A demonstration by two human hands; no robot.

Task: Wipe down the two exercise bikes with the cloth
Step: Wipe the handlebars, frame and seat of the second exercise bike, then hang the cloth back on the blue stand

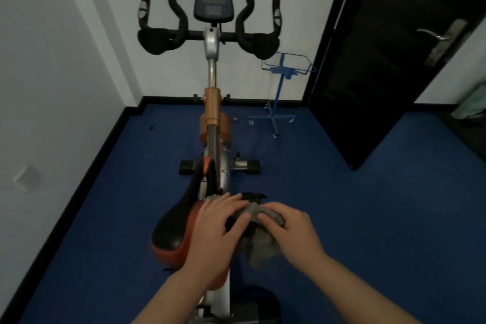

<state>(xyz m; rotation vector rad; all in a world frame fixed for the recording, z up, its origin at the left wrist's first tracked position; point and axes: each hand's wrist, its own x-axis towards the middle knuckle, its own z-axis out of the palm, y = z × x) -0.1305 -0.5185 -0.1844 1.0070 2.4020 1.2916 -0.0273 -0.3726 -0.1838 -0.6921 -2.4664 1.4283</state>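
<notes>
Bike: orange-and-silver exercise bike [213, 123] with black handlebars, facing the white wall; only this one in view.
Cloth: crumpled grey rag [263, 242], bunched at the right side of the black-and-orange padded saddle [173, 229], tail hanging down.
Left hand [218, 229]: flat on saddle and rag edge, fingers straight, spread.
Right hand [294, 229]: fingers curled, clamped on the rag.
Progress: saddle stage, looks early; handlebars, grey console [213, 2], frame probably untouched. Second bike out of sight, presumably pending.
</notes>
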